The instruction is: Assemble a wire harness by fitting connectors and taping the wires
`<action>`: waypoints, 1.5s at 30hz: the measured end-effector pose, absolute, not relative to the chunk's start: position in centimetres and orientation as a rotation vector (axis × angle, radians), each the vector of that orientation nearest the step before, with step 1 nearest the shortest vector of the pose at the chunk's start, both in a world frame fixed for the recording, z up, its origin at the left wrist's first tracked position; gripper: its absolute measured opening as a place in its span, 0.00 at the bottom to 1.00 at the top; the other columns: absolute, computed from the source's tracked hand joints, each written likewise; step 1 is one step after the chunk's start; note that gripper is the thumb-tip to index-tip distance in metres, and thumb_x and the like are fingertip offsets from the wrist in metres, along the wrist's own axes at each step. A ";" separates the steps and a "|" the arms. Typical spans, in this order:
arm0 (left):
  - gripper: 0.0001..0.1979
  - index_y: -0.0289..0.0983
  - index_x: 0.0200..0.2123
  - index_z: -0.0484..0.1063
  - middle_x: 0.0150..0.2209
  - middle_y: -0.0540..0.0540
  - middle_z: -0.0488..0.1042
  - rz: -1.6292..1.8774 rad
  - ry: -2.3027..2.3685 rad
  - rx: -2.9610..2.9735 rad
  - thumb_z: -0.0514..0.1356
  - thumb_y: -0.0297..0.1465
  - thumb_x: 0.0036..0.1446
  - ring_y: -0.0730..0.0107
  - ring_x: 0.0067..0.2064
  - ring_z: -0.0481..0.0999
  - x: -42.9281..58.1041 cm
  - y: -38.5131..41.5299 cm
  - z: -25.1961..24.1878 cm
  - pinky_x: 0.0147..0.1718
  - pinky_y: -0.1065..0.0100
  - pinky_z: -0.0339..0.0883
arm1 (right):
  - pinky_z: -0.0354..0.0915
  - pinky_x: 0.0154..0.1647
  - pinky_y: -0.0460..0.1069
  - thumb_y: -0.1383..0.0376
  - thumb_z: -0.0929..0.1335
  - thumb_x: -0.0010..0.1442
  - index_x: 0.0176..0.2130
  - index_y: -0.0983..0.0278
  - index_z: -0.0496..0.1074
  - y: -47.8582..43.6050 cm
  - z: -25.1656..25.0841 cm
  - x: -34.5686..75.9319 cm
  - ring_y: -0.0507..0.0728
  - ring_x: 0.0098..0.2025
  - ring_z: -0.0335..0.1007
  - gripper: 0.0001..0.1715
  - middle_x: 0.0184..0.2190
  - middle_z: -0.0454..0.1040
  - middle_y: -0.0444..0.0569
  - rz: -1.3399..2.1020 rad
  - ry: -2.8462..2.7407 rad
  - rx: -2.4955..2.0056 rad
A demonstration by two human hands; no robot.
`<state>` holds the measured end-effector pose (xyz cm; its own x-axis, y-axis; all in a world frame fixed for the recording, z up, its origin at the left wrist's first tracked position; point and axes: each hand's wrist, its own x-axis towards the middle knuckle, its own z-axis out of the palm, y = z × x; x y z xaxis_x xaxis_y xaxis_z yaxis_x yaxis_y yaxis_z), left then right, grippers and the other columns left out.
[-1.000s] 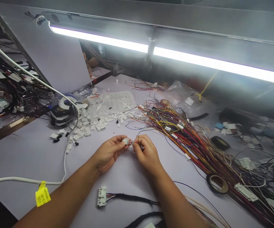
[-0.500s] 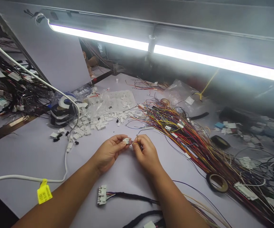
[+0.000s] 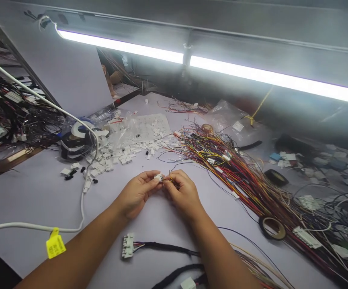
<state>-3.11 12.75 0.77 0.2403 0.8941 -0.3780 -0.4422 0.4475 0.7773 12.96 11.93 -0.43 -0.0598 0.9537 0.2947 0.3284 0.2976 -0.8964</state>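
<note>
Head view: the right hand point(image 3: 183, 193) has moved in toward the left hand point(image 3: 136, 194), so less of the thin wires point(image 3: 164, 179) shows between them; the work now seems to sit right at the plug's wire end. Left thumb and fingers pinch the white plug point(image 3: 158, 177) over the table point(image 3: 152, 222); right fingers, curled nearly closed, grip the wires
</note>
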 end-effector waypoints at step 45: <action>0.10 0.34 0.42 0.72 0.38 0.42 0.79 0.946 0.870 0.532 0.63 0.22 0.56 0.69 0.39 0.78 -3.8 13.3 1.2 0.42 0.69 0.72 | 0.66 0.38 0.47 0.67 0.68 0.56 0.28 0.61 0.71 11.8 0.2 13.2 0.54 0.43 0.68 0.05 0.39 0.69 0.48 0.869 -1.518 -1.192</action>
